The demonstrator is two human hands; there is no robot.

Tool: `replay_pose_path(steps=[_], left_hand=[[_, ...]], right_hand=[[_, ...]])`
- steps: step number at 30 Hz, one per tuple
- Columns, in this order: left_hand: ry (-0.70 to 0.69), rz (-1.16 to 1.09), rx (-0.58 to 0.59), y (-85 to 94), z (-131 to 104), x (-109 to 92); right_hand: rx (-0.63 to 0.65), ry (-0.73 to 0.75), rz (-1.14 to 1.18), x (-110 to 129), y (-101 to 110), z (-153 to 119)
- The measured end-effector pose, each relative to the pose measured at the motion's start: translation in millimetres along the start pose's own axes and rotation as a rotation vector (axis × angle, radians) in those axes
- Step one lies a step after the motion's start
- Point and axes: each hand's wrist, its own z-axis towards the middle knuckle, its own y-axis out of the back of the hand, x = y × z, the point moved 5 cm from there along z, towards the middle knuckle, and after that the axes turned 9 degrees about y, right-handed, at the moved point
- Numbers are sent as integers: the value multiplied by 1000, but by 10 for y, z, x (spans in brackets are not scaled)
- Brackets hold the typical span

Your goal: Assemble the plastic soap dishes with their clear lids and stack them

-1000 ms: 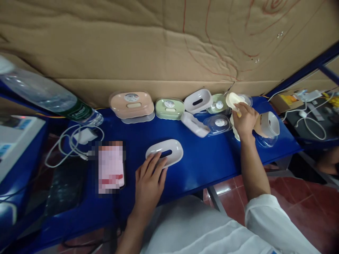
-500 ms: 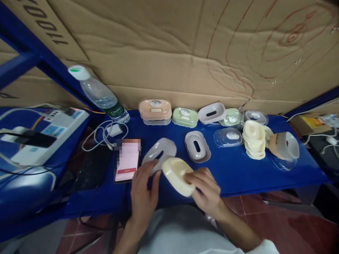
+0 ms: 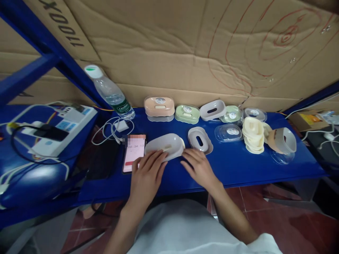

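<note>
A grey oval dish [image 3: 159, 141] lies on the blue table in front of me. Under it sits a cream oval piece [image 3: 183, 143], mostly hidden; its rim peeks out at the right end, and cream shows through the dish's slot. My left hand [image 3: 148, 169] is closed on the near left edge of the dish, fingers over the rim. At the right end, my right hand [image 3: 200, 167] has its fingertips against the cream rim, fingers bent together. Just beyond that hand is a second grey slotted dish [image 3: 207, 139]. Left of the pair lies a phone [image 3: 132, 153] showing a timer.
Along the back stand an orange box [image 3: 159, 111], a green box [image 3: 187, 116] and another grey dish [image 3: 206, 112]. Stacked cream pieces [image 3: 253, 130] and a clear lid [image 3: 222, 134] lie to the right. A water bottle [image 3: 113, 93] leans behind a charger [image 3: 122, 125].
The cream piece went from my right hand to beneath the grey dish, which now lies flatter. My right hand moved up to the dish's end. The view shifted slightly.
</note>
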Motion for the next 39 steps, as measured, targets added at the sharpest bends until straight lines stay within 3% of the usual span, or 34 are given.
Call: replay_pose_path(steps=[4,8,14,21,25,29,34,36,39], left_hand=[[-84,46,104,-289,35,-7],[-106,18,142,-426,106,28],[-95,-55,165,-533,186,47],[-75,-20,232,-707,176,-11],[-68,-22,220,-648,36,3],[-43,-41,205,-481,-154,52],[19,-113,211,-329,-247,108],[30,-119,216,-340,-227,123],[6,-99,241,-404,-190,121]], right_hand=[[-68,-177,-117,-286,218,-196],[-80,-206,-176,-402,326,-231],[71,-12,-90,-340,172,36],[91,-69,-59,-561,-20,110],[96,-58,-53,-440,-15,30],[124,-10,-54,-337,134,-112],[-120,-307,-291,-717,434,-378],[-123,-371,-313,-825,439,-441],[-58,-319,-261,-840,419,-453]])
